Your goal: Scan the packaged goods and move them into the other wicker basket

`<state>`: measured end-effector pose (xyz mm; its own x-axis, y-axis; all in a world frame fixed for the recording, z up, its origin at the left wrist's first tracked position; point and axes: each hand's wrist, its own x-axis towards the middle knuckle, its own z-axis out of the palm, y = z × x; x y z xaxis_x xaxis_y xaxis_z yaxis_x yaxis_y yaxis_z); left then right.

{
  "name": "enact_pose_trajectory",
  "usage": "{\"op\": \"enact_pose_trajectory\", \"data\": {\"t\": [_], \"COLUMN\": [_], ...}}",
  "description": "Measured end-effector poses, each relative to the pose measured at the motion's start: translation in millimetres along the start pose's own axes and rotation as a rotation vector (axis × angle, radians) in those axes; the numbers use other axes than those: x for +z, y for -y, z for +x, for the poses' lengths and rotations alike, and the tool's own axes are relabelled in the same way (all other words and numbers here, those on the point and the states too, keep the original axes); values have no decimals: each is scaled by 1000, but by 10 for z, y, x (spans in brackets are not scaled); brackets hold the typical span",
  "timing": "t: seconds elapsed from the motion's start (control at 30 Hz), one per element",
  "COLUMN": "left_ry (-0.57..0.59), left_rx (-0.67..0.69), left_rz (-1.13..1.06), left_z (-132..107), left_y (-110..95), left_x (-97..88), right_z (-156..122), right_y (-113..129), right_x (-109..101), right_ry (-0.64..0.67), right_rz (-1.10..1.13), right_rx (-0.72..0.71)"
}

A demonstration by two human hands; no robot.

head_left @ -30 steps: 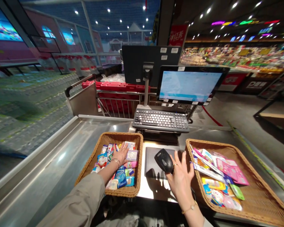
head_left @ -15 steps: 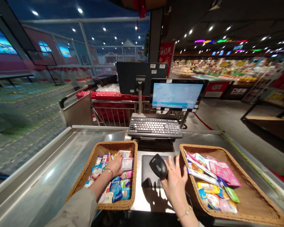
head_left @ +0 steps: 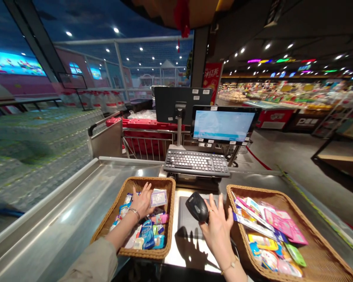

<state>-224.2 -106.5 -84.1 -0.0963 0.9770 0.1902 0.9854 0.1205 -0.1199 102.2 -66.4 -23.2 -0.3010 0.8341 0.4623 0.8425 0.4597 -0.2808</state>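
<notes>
Inside the left basket (head_left: 171,219), the left hand (head_left: 141,204) lay palm-down over small packets (head_left: 147,234), fingers spread and closed on nothing that showed. Just right of it sat a clear-topped box (head_left: 158,198) — its longer side hard to tell — with the left hand clearly the nearer. Well to the right, the right hand (head_left: 218,224) gripped a black scanner (head_left: 196,206) by its near end, other fingers fanned; the scanner's long axis slanted from far left to near right — far end toward the left basket.

Head camera, facing forward and down, hands (head_left: 141,204) near.
</notes>
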Motion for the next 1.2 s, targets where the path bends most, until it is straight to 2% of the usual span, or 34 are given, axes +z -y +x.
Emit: {"op": "enact_pose_trajectory", "data": {"t": [0.27,0.47,0.8,0.93,1.2], "left_ry": [-117,-201,-225,-237,-270], "left_rx": [-38,-16,-56,-49,-1], "left_rz": [-7,-18,-22,-40,-43], "left_z": [-19,-5,26,60,138], "left_y": [-83,-231,-359,-513,-724], "left_x": [-324,-464,-682,-723,-681], "right_z": [-6,-21,-26,-19,14], "right_y": [10,52,72,119,190], "right_x": [-54,-107,-132,-162,-195], "right_ry": [64,61,55,41,9], "right_rz": [-26,-28,27,30,-22], "right_rx": [-45,-60,-52,-70,-126]}}
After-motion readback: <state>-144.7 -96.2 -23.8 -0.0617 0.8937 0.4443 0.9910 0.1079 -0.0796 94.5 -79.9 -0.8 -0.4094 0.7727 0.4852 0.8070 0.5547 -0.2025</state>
